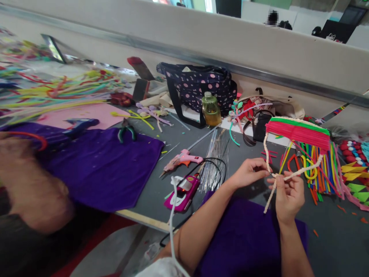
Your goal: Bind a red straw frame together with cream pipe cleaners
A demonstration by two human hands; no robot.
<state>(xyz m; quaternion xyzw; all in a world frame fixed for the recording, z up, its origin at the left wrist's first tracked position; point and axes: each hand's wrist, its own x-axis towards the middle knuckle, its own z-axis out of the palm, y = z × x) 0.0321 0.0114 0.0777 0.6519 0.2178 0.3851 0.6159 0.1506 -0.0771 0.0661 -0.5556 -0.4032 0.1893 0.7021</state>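
Note:
My left hand (253,172) pinches one strand of a cream braided cord (305,169). Opposite it, my right hand (290,196) grips the same cord where the strands cross, and a loose end hangs below the fingers. The cord runs up to both sides of a flat pink and green striped craft piece (296,132), which has a cream braid along its upper edge. Behind my hands lies a bunch of many-coloured craft sticks or stems (324,169). Under my forearms is a purple cloth (239,234).
Left of my arm are a pink glue gun (181,159) and a magenta-white device (183,194) with cables. Farther back stand a green bottle (211,109) and a dotted bag (196,86). A co-worker's blurred arm (37,188) reaches over another purple cloth (100,169) with pliers (127,132).

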